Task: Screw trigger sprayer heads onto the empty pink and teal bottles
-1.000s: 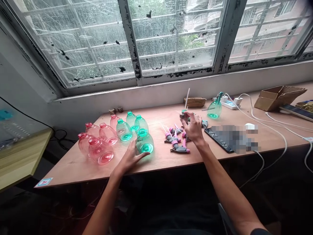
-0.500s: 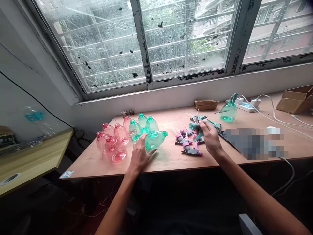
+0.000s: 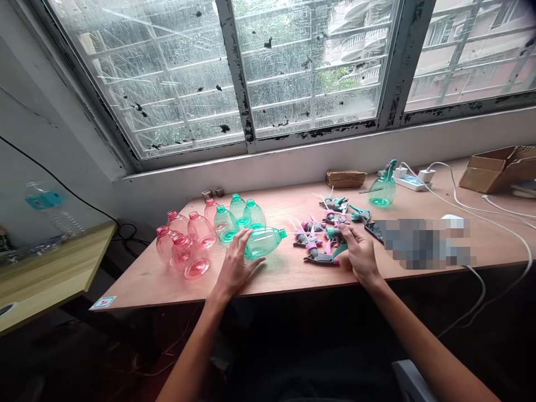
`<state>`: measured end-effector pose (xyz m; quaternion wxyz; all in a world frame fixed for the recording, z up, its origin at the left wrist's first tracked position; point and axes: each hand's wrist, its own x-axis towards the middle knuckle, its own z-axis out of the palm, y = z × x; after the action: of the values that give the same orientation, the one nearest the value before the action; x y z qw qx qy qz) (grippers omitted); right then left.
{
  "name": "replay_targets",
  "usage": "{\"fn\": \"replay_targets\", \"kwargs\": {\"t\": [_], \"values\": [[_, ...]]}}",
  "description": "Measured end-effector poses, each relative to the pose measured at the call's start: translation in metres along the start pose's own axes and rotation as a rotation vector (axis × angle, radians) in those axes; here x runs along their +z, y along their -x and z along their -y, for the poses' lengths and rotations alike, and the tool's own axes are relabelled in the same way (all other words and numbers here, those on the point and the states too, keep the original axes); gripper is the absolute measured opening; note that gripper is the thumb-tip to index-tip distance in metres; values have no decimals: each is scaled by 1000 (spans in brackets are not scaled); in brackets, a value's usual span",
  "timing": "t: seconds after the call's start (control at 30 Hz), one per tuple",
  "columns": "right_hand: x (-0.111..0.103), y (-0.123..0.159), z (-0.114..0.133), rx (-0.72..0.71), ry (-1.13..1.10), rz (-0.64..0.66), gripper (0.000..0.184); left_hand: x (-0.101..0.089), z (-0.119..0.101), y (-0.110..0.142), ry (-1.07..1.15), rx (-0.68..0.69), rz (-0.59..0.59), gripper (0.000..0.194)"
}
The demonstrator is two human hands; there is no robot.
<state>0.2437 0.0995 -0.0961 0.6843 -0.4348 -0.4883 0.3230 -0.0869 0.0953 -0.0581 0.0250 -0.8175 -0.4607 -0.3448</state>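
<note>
My left hand (image 3: 237,259) is closed round the base of a clear green spray bottle (image 3: 264,242), tipped on its side with its open neck to the right. Between thumb and fingers of my right hand (image 3: 359,251) is a green and grey spray trigger head (image 3: 336,234). Its thin tube points left toward the bottle's neck; whether the tip enters it I cannot tell. Pink and grey trigger heads (image 3: 320,255) lie between the hands. Upright green bottles (image 3: 226,224) and pink bottles (image 3: 196,259) stand left of my left hand.
A green bottle with its sprayer fitted (image 3: 382,190) stands at the back right. Nearby are a small brown box (image 3: 345,179), a power strip (image 3: 412,181) with white cables, and an open carton (image 3: 488,173). A dark, partly blurred object (image 3: 412,245) lies right of my right hand.
My right hand has lowered the trigger head toward the table, turning it so its tube points left at the bottle. My left hand keeps hold of the bottle. The view has shifted slightly.
</note>
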Motion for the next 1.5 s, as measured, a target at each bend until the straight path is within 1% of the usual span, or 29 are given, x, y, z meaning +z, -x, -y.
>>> {"fn": "replay_targets", "kwargs": {"t": [0.07,0.1,0.17,0.23,0.3,0.37,0.43,0.5,0.63,0.77,0.87,0.93,1.03,1.07,1.13,1.2,1.33,1.4,1.47,1.5], "values": [[1,3,6,24,-41,57,41,-2,-3,0,94,3,20,76],[1,4,10,56,-62,106,43,-2,-5,0,145,13,37,76],[3,7,17,146,-83,266,49,-1,-9,0,240,43,82,78],[4,10,22,213,-108,395,50,4,-15,0,304,70,134,80],[5,13,25,226,-142,482,46,11,-22,-2,348,62,183,83],[5,14,27,217,-175,529,42,17,-29,-3,383,19,227,90],[4,15,28,219,-195,537,38,22,-34,-5,401,-18,256,97],[3,16,29,229,-187,529,36,25,-36,-6,391,-12,264,99],[1,16,31,215,-115,533,42,25,-34,-6,361,27,239,95],[1,16,32,227,-90,530,46,24,-33,-7,381,64,209,95],[1,16,29,232,-56,517,51,22,-34,-6,389,74,225,97],[1,16,27,216,-25,500,53,20,-35,-5,400,58,249,85],[0,16,23,167,44,483,45,15,-38,-4,430,10,264,58],[0,16,22,156,65,485,42,13,-39,-4,438,-6,264,54],[-1,16,22,154,88,488,38,11,-41,-4,444,-20,270,54],[-2,17,23,161,93,483,37,10,-43,-4,454,-17,278,63],[-2,18,26,175,67,482,42,12,-41,-4,502,-16,323,100],[-2,18,25,184,59,480,44,14,-40,-4,504,-18,353,116],[-2,17,23,185,62,480,44,15,-38,-4,496,-24,371,127],[-2,17,21,185,65,480,44,15,-38,-4,502,-37,380,129]]}}
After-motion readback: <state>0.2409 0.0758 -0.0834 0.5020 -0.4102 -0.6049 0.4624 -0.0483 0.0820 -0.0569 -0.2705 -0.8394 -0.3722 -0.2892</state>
